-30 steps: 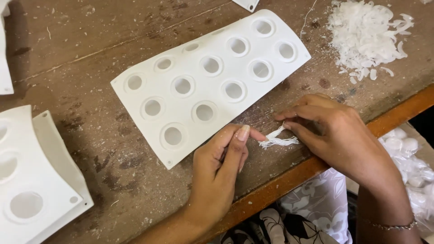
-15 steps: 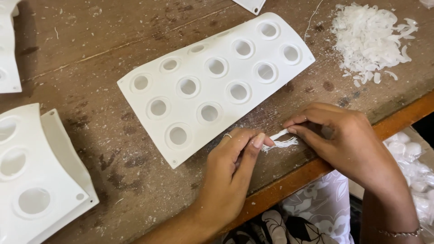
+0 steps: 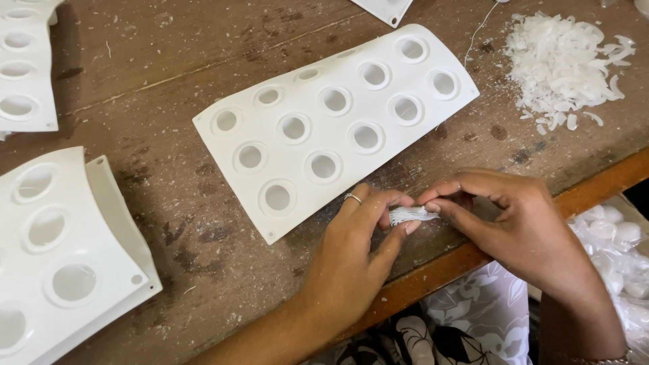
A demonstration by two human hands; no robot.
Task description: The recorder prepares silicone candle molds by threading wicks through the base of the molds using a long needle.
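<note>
Far to the left of the grip, stacked white moulds (image 3: 67, 257) are seen at the table's near corner, with another (image 3: 27, 88) beyond them. Just left of and above the grip, a white tray with round cavities (image 3: 338, 128) lies flat on the worn wooden table (image 3: 169, 54). A small bundle of white threads (image 3: 409, 215) is pinched between the left hand (image 3: 355, 260) and the right hand (image 3: 517, 226), both closed on it, right at the table's front edge. The bundle could be dropped over that edge if either pinch is loosened, and loose strands could be shed. Up and to the right, a heap of white flakes (image 3: 564, 64) is seen; it could be scattered by a careless sweep.
</note>
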